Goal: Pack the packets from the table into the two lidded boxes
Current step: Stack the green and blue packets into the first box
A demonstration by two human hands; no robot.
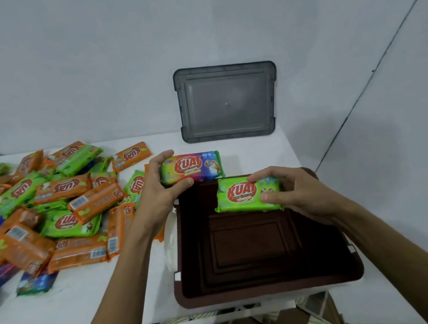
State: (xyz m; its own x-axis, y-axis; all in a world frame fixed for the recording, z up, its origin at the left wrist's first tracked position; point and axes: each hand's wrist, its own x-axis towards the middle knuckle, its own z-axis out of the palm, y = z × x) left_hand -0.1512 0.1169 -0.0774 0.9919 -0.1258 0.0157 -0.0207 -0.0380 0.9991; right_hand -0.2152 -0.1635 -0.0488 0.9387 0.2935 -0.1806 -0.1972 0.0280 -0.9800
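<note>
Green packet (241,195), grasped by the right hand (295,192), hangs over the brown box (268,290), centre-right in frame, long axis left-to-right; the left hand (154,188) grips a rainbow packet (190,167) just above the far rim.

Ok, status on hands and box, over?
Left hand grips rainbow packet at far rim. Right hand holds green packet over open brown box, no packets inside. Grey lid against wall, path clear.
</note>
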